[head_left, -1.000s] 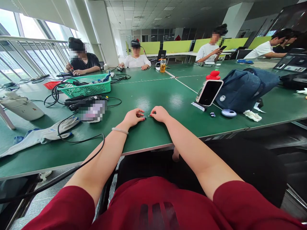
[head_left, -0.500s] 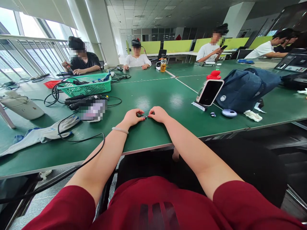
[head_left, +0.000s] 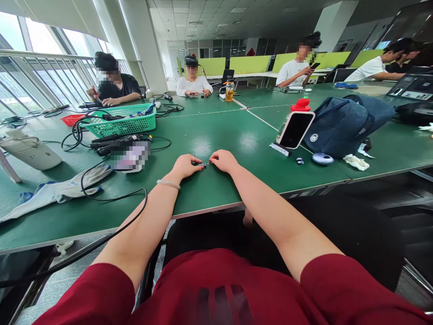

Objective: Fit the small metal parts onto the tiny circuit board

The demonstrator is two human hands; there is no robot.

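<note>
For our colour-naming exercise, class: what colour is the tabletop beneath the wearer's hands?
The tabletop is dark green, seen best in the head view.

Two bare hands at a green table [head_left: 208, 194], centre of frame, fingertips close together.
Left hand [head_left: 185, 166]: small silvery piece [head_left: 202, 165] at thumb and fingertips, too small to identify. Right hand [head_left: 223, 160]: just beside it, thumb and finger pinched on a tiny bit [head_left: 209, 163], detail unclear. Left of frame: pale glove [head_left: 69, 187] lying flat, black cable [head_left: 115, 198] looping over it; green basket [head_left: 135, 123] above, upper left. Right of frame: phone [head_left: 298, 130] propped upright and tilted, dark blue backpack [head_left: 338, 128] behind, lilac round case [head_left: 322, 158] in front. Top centre: bottle [head_left: 229, 92] of amber liquid; seated people along the far side.
</note>
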